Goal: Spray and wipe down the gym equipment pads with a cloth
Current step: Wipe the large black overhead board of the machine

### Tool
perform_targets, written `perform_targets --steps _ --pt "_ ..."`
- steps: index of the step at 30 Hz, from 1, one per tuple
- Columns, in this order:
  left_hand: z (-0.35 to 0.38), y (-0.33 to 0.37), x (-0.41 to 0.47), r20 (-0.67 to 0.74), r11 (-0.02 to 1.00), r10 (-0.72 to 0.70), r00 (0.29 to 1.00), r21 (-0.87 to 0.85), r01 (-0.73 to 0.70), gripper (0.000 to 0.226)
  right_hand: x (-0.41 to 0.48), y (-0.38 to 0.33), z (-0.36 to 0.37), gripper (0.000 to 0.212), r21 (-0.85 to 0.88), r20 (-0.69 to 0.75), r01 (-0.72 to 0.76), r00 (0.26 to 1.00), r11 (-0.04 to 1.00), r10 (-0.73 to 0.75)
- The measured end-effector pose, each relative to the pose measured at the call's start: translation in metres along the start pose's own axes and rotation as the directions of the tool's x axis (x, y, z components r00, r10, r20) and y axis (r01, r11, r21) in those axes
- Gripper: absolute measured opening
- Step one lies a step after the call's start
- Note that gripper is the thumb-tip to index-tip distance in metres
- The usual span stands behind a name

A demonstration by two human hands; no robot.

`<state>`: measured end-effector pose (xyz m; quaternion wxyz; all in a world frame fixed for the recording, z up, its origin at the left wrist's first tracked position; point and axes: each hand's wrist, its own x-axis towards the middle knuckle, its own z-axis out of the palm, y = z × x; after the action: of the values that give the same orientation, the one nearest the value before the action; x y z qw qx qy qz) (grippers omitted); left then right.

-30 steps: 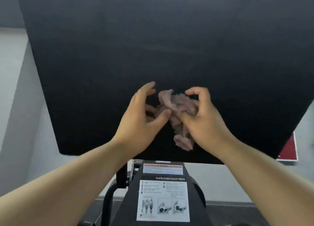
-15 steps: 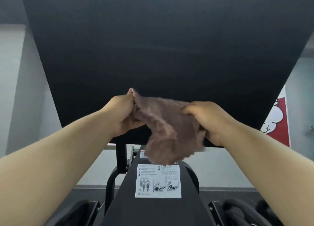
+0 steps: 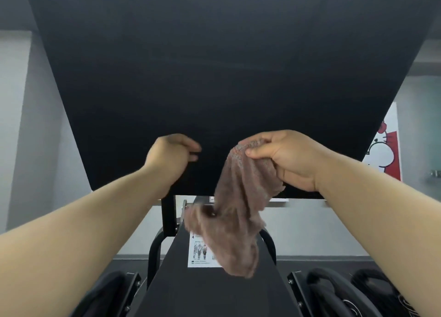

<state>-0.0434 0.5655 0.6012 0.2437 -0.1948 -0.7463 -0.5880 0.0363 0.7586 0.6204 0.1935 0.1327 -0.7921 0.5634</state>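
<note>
Where the black pad (image 3: 214,66) fills the upper view, its top and upper corners are cut off; only its lower edge shows whole. In front of the pad's lower right part, the right hand (image 3: 290,160) grasps the bunched top of a pinkish-brown cloth (image 3: 238,209), thumb pressed over the fabric. Its other fingertips are buried in the folds. The cloth hangs from this grip past the pad's lower edge, with its tail blurred. Whether any of it touches the pad cannot be told.

In front of the pad's lower left part, apart from the cloth, the left hand (image 3: 169,155) is clenched on nothing, fingers curled toward the thumb. Its fingertips are smeared by blur.

Below the pad, a dark beam (image 3: 214,295) carries a white label (image 3: 199,252), half hidden behind the cloth and with its print illegible. Right of the pad, a red-and-white poster (image 3: 387,149) is partly hidden by the pad's edge. Dark handles (image 3: 334,290) below the pad are hard to make out.
</note>
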Motion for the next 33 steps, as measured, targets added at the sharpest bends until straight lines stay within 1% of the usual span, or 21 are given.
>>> perform_targets --steps 1,2,3,4,5,6,9,11,13,14,16,18,19,22,23,24,26,28,30,31,33 --pt "0.007 0.0 -0.006 0.135 0.992 0.005 0.991 -0.127 0.013 0.028 0.001 -0.004 0.001 0.017 -0.06 -0.033 0.022 0.999 0.998 -0.024" --pt "0.015 0.0 -0.015 0.297 0.977 -0.003 0.955 -0.203 0.066 0.02 0.002 -0.008 0.002 0.015 -0.118 -0.057 0.042 0.997 0.992 -0.049" --pt "0.022 -0.001 -0.022 0.447 0.98 -0.011 0.895 -0.175 0.099 0.027 0.003 -0.012 0.003 0.014 -0.161 -0.066 0.064 0.995 0.985 -0.076" --pt "0.03 -0.008 -0.027 0.547 0.989 -0.014 0.837 -0.116 0.092 0.044 0.003 -0.016 0.005 0.014 -0.187 -0.065 0.082 0.993 0.979 -0.095" --pt "0.039 -0.015 -0.03 0.595 0.995 -0.015 0.804 -0.073 0.073 0.057 0.002 -0.02 0.006 0.014 -0.216 -0.063 0.096 0.992 0.972 -0.113" --pt "0.047 -0.021 -0.031 0.604 0.996 -0.019 0.797 -0.056 0.066 0.059 0.001 -0.023 0.007 0.013 -0.259 -0.073 0.11 0.988 0.96 -0.133" --pt "0.055 -0.028 -0.025 0.577 0.996 -0.076 0.813 0.003 0.091 0.032 0.004 -0.027 0.002 0.01 -0.436 -0.132 0.138 0.967 0.889 -0.216" --pt "0.043 -0.026 -0.016 0.634 0.989 -0.148 0.759 0.084 0.122 0.026 0.009 -0.025 -0.007 0.015 -0.528 -0.207 0.089 0.951 0.845 -0.229" --pt "0.025 -0.023 -0.006 0.656 0.974 -0.22 0.722 0.192 0.121 0.025 0.011 -0.02 -0.022 0.02 -0.535 -0.302 0.008 0.932 0.845 -0.2" --pt "0.018 -0.023 -0.002 0.624 0.963 -0.253 0.74 0.239 0.128 0.026 0.011 -0.017 -0.028 0.021 -0.526 -0.344 -0.025 0.921 0.85 -0.185" --pt "0.01 -0.024 0.006 0.503 0.938 -0.329 0.799 0.269 0.217 0.03 0.009 -0.008 -0.031 0.018 -0.516 -0.386 -0.062 0.907 0.854 -0.167" --pt "0.01 -0.021 0.007 0.437 0.916 -0.401 0.805 0.192 0.352 0.03 0.006 0.004 -0.018 0.015 -0.489 -0.365 -0.054 0.919 0.871 -0.148" --pt "0.013 -0.017 0.008 0.451 0.905 -0.416 0.789 0.125 0.406 0.031 0.005 0.01 -0.008 0.015 -0.461 -0.321 -0.021 0.936 0.887 -0.145" --pt "0.021 -0.003 0.009 0.545 0.87 -0.299 0.783 -0.182 0.459 0.032 0.001 0.028 0.024 0.014 -0.282 -0.075 0.069 0.993 0.957 -0.094" --pt "0.022 0.001 0.008 0.569 0.86 -0.238 0.787 -0.253 0.443 0.031 -0.002 0.032 0.031 0.018 -0.195 -0.001 0.065 0.998 0.979 -0.066" --pt "0.021 0.002 0.007 0.603 0.866 -0.175 0.778 -0.282 0.413 0.033 -0.002 0.037 0.035 0.03 -0.104 0.039 0.06 0.998 0.993 -0.056" --pt "0.016 0.002 0.004 0.646 0.907 -0.075 0.76 -0.272 0.32 0.041 0.003 0.047 0.036 0.049 -0.007 -0.019 0.082 0.996 0.997 -0.082" --pt "0.009 0.0 0.004 0.573 0.959 -0.016 0.819 -0.222 0.174 0.039 0.013 0.054 0.033 0.041 0.004 -0.192 0.106 0.976 0.994 -0.103" --pt "0.005 -0.001 0.006 0.439 0.988 0.055 0.897 -0.151 0.013 0.023 0.02 0.055 0.029 0.024 0.067 -0.322 0.117 0.943 0.991 -0.09" --pt "0.002 -0.003 0.009 0.366 0.994 0.093 0.926 -0.085 -0.066 0.018 0.025 0.055 0.028 0.02 0.059 -0.385 0.133 0.918 0.989 -0.1" --pt "-0.004 -0.013 0.019 0.195 0.962 0.206 0.959 0.141 -0.235 0.019 0.035 0.054 0.032 0.013 0.0 -0.466 0.202 0.867 0.979 -0.179"
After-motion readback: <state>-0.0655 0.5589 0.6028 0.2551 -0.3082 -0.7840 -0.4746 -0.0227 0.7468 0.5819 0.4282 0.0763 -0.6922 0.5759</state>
